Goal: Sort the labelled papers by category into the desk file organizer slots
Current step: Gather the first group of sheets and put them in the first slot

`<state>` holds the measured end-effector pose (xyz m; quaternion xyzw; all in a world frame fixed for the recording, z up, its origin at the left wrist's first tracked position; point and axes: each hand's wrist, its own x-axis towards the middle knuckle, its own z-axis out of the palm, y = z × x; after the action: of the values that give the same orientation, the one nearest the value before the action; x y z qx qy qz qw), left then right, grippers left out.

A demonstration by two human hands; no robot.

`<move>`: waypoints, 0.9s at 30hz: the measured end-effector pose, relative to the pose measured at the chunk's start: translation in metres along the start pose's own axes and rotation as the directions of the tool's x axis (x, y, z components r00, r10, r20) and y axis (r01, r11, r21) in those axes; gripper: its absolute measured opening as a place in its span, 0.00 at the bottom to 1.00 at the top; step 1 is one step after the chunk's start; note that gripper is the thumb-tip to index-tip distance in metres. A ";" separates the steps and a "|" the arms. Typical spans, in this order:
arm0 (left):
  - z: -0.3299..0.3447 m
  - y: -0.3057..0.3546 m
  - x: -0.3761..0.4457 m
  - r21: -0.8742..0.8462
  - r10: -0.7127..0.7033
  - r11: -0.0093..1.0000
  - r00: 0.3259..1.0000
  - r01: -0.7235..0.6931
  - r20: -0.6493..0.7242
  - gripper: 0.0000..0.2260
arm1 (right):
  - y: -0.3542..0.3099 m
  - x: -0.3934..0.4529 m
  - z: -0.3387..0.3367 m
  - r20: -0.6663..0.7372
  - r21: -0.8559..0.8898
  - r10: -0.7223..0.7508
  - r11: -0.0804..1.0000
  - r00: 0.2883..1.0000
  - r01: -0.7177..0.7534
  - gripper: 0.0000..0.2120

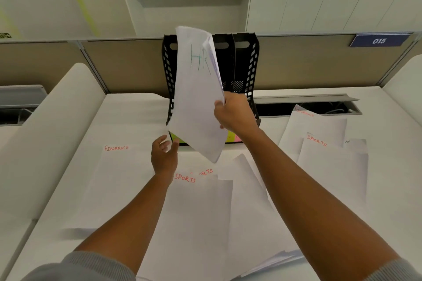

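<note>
Desk surface (127, 121), white and broad, fills the lower view and runs back to a beige partition panel (127, 64) carrying a small blue sign numbered 015 (379, 40). Against that panel stands the black perforated plastic file organizer (245, 68), its upright slots facing the person, with strips of yellow and pink sticky labels (231, 137) along its front base. White paper sheets lie scattered over the desk: one headed FINANCE in red (116, 148) at the left, overlapping sheets headed SPORTS in red (185, 178) in the middle, and another SPORTS sheet (317, 140) at the right, lying on a sheet whose red heading is partly cut off. Lifted in front of the organizer's left slots is a thin bundle of white sheets marked HR in green (198, 80), held upright and slightly curled, its lower corner hanging above the desk. Right hand (235, 113) pinches this bundle at its right edge, thumb in front and fingers curled behind. Left hand (164, 155) reaches up beneath the bundle's lower left corner with fingers spread and relaxed, gripping nothing; whether it touches the paper I cannot tell.
</note>
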<state>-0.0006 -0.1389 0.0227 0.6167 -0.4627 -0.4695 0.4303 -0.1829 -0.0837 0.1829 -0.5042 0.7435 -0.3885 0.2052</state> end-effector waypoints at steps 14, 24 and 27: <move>0.011 -0.045 0.014 0.555 -0.154 0.826 0.904 -0.104 0.399 0.10 | -0.059 0.064 0.045 -0.179 -0.252 -0.125 0.965 0.976 0.077 0.06; 0.022 -0.061 0.028 0.609 -0.140 0.767 0.874 -0.201 0.466 0.08 | -0.052 0.108 0.094 -0.136 -0.029 0.045 0.998 0.990 -0.049 0.06; 0.022 -0.065 0.029 0.602 -0.131 0.774 0.880 -0.197 0.456 0.07 | -0.046 0.121 0.111 -0.070 0.109 0.128 0.987 0.989 -0.120 0.12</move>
<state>-0.0074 -0.1565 -0.0490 0.5824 -0.6945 -0.4148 0.0799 -0.1272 -0.2434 0.1616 -0.4303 0.7594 -0.4323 0.2263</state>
